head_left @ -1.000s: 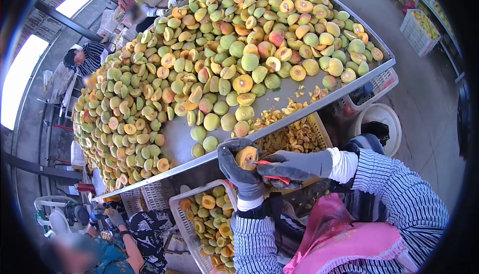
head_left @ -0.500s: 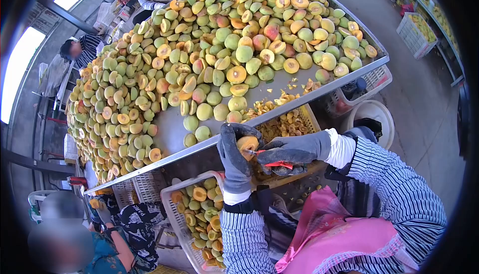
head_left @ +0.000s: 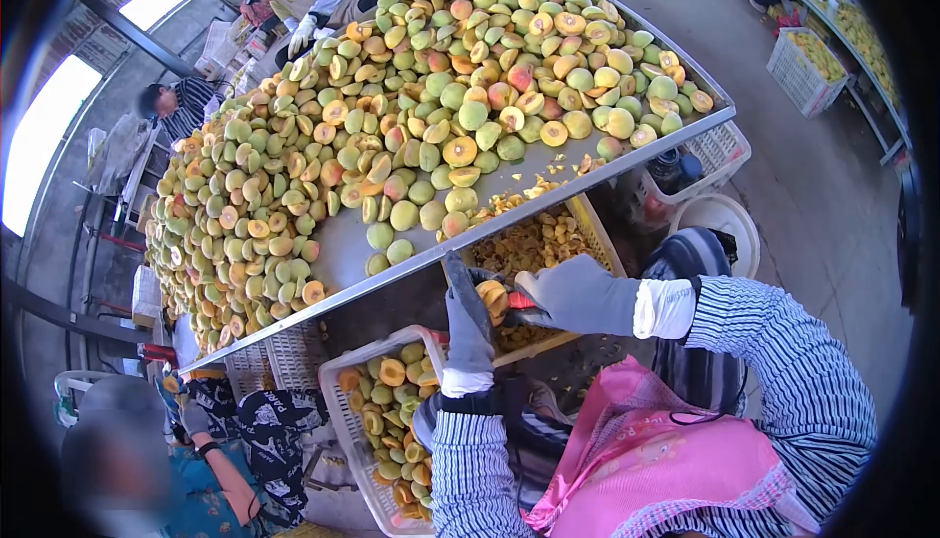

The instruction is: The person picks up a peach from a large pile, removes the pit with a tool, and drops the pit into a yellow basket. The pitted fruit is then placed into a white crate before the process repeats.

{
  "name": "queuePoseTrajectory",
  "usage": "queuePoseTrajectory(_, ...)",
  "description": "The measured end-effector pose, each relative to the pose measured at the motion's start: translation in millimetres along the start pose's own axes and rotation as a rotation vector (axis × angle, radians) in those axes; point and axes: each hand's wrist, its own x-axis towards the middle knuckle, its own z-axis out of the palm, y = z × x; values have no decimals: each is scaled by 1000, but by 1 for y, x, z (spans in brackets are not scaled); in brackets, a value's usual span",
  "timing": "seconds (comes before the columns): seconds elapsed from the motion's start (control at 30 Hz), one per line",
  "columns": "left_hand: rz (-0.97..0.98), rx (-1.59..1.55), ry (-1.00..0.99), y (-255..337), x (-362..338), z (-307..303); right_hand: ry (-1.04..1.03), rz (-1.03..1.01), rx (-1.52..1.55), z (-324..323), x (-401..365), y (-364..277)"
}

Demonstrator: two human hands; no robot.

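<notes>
My left hand [head_left: 468, 323], in a grey glove, is closed around a halved peach [head_left: 493, 301], its orange flesh turned toward the right. My right hand [head_left: 586, 295], also gloved, grips a small red-handled knife [head_left: 522, 300] right against the fruit; its blade is hidden. Both hands are close together in front of the metal table edge, above a yellow crate [head_left: 599, 230] of peach scraps. Below and to the left of them stands a white crate [head_left: 338, 411] filled with peach halves [head_left: 392, 372].
A large heap of halved peaches [head_left: 392, 137] covers much of the metal table [head_left: 343, 244]. A white bucket [head_left: 734, 220] and a white basket [head_left: 725, 151] stand at right. A co-worker [head_left: 220, 469] sits at lower left; other people work along the far side.
The knife and my right hand have turned at the fruit, with the back of the glove now more toward me. The view has shifted slightly.
</notes>
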Motion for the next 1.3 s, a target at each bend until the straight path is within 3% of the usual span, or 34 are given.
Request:
queuePoseTrajectory(0.07, -15, -45, 9, 3, -10, -10, 76, -17, -17, 16, -3, 1)
queuePoseTrajectory(0.13, 21, -147, 131, 2, -25, -19, 178, 255, 240, 50, -4, 18)
queuePoseTrajectory(0.17, 39, -281, 29, -6, -27, -33, -28, 249, 216, 77, -2, 42)
queuePoseTrajectory(0.2, 44, -269, 25, -5, -33, -36, -17, 248, 224, 80, -7, 32)
queuePoseTrajectory(0.3, 79, -349, 66, -14, -48, -37, 225, 187, 199, 72, -19, -2)
queuePoseTrajectory(0.4, 139, -407, 142, -14, -63, -24, 220, 131, 197, 51, -20, -35)
queuePoseTrajectory(0.53, 124, -377, 56, -25, -69, -29, 370, 14, -70, 63, -21, -35)
queuePoseTrajectory(0.57, 153, -391, 120, -30, -71, -26, 370, 8, -70, 68, -20, -33)
queuePoseTrajectory(0.63, 119, -381, 80, -31, -92, -29, 314, 184, -302, 76, -17, -25)
queuePoseTrajectory(0.7, 141, -369, 37, -18, -118, -31, 302, 328, -72, 83, -15, 8)
queuePoseTrajectory(0.73, 436, -94, 255, -14, -137, -23, 348, 343, -15, 93, -16, 28)
queuePoseTrajectory(0.8, 317, -441, 139, 19, -154, -56, 120, 393, 34, 124, -16, 64)
queuePoseTrajectory(0.87, 294, -378, 360, 44, -181, -91, -456, 84, -124, 152, -27, 100)
queuePoseTrajectory(0.9, 312, -326, 392, 54, -196, -117, -428, 304, -31, 159, -28, 97)
queuePoseTrajectory(0.93, 327, -285, 426, 58, -212, -141, -195, 398, 70, 159, -33, 89)
queuePoseTrajectory(1.0, 387, -329, 445, 64, -250, -168, -107, 470, 32, 157, -33, 82)
queuePoseTrajectory(1.03, 406, -255, 606, 62, -261, -188, -202, 370, 2, 171, -35, 101)
queuePoseTrajectory(1.07, 396, -224, 638, 60, -276, -205, -293, 271, -27, 186, -35, 118)
queuePoseTrajectory(1.17, 378, -111, 830, 61, -306, -216, -189, 253, 115, 153, -35, 104)
queuePoseTrajectory(1.27, 262, 24, 888, 56, -308, -226, -154, 268, 319, 123, -45, 79)
queuePoseTrajectory(1.3, 355, 82, 927, 57, -308, -213, -166, 302, 451, 121, -47, 78)
